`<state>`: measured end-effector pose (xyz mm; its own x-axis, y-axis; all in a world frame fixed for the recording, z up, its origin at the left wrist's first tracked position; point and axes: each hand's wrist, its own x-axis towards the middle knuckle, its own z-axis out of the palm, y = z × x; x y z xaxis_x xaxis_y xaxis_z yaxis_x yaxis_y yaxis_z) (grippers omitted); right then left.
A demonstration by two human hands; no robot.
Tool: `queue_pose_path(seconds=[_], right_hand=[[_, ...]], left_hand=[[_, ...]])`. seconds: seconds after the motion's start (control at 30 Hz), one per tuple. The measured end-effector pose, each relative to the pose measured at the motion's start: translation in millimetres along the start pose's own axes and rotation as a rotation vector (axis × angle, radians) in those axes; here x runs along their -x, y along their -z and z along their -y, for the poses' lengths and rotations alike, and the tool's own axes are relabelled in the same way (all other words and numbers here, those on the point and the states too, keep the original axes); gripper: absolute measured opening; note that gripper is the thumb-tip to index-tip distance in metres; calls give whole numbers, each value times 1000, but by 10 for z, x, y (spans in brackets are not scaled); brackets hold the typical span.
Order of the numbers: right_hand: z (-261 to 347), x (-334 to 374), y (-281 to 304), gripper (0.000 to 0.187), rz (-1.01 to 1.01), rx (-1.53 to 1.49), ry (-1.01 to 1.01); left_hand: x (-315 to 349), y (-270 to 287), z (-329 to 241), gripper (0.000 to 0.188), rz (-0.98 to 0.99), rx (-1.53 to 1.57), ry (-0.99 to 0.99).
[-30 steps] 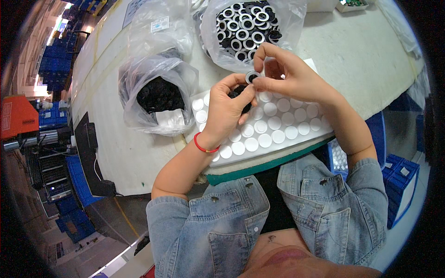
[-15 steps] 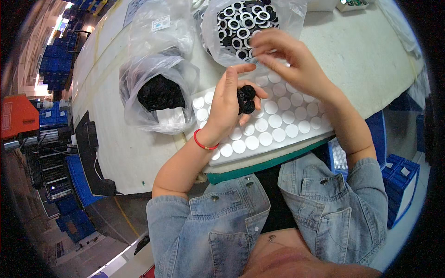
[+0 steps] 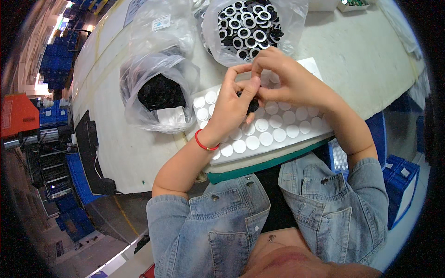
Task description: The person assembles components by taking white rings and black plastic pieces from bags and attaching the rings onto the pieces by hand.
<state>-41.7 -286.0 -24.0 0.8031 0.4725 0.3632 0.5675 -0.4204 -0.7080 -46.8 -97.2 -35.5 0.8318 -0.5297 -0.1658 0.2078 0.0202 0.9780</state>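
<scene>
My left hand (image 3: 232,104), with a red cord on its wrist, is closed around several small black round pieces (image 3: 253,106). They show only partly below its fingers. My right hand (image 3: 287,78) meets it from the right, fingertips pinched together against the left thumb and index finger. Whatever sits in that pinch is hidden by the fingers. Both hands hover over a white sheet (image 3: 227,160) bearing rows of round white discs (image 3: 265,138). Just beyond them stands a clear plastic bag (image 3: 222,56) full of black-and-white rings (image 3: 243,33).
Left of the sheet, another clear bag (image 3: 132,109) holds black pieces (image 3: 160,92). More crumpled plastic (image 3: 162,39) lies behind it. A small box (image 3: 352,5) stands at the far right. Blue crates (image 3: 399,185) are beside the table on the right.
My right hand has come down and left from the ring bag to my left hand. The left fingers and thumb have curled in. A black piece shows atop the rings' right side.
</scene>
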Motion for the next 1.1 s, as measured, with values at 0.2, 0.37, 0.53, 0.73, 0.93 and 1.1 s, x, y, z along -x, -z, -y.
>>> queue_pose_path(seconds=[0.2,0.37,0.53,0.73,0.93,1.1], right_hand=[[-49,-4,139,11,22,-257,-261],[-102,74,360,11,153,136,-232],[-186,36,279,11,20,357,-166],[-194,36,235,10,-16,291,-132],[-209,49,235,9,5,261,-144],[-266,52,190,11,21,272,-252]], left_hand=[[-13,114,30,36,68,210,16],[-53,60,16,32,-6,255,-6],[-46,45,-23,31,12,231,13],[-42,23,-19,30,-22,275,11],[-29,0,-38,34,-9,245,11],[-22,-22,-71,29,-22,207,47]])
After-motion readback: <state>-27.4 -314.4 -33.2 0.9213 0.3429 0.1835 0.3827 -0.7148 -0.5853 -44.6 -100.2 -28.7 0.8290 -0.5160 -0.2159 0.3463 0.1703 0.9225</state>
